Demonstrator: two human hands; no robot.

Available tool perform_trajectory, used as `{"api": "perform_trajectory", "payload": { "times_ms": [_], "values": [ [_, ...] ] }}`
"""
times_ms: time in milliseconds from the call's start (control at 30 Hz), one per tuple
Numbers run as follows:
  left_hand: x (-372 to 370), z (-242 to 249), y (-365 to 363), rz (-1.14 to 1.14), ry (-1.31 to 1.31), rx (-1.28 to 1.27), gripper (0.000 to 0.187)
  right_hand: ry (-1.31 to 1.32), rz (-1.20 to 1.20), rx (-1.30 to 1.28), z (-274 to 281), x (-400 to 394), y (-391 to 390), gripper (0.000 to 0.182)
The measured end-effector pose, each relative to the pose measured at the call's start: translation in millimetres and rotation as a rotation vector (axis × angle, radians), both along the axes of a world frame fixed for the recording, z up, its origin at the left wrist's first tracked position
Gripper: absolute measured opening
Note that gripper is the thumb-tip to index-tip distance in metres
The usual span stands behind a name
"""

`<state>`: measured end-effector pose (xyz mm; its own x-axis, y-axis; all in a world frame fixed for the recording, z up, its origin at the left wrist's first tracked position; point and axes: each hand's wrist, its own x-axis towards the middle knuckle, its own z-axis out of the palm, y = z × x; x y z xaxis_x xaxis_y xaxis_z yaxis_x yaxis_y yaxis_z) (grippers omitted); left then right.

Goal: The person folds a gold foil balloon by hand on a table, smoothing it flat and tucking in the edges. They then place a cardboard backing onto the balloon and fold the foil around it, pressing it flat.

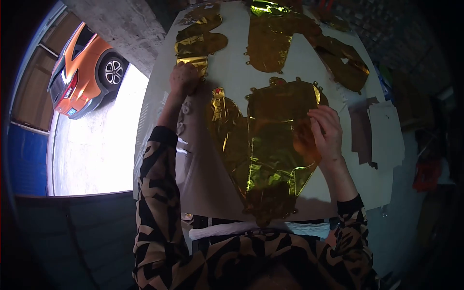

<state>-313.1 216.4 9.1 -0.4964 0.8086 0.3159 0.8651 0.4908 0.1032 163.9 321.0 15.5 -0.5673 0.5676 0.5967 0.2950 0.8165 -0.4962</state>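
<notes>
A large flat gold foil balloon lies directly in front of me, with small tabs along its edges. My right hand is at its right edge, fingers loosely bent and thumb slightly apart; whether it touches the foil is hard to tell. My left hand is closed at the near end of another gold foil piece on the table's left side; its fingertips are hidden. Between the hands, a narrow crumpled foil part rises on the large balloon's left, with a small red spot near its top.
More gold foil pieces lie farther back, one in the middle and one at the right. Torn cardboard rests on the right of the white table. An orange car stands outside at the left.
</notes>
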Motion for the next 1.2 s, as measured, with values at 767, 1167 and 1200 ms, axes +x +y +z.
{"api": "perform_trajectory", "payload": {
  "times_ms": [767,1167,1200],
  "values": [
    [244.8,11.8,-68.0,-0.863,-0.255,0.021,0.059,-0.239,-0.268,0.151,-20.2,46.0,50.7,0.018],
    [288.7,-29.1,-73.9,-0.703,-0.069,-0.048,0.070,-0.793,-0.601,0.084,-17.0,-21.2,85.2,0.064],
    [289.1,-33.7,-73.5,-0.693,-0.067,-0.052,0.070,-0.809,-0.600,0.057,-16.4,-22.9,85.2,0.065]
  ]
}}
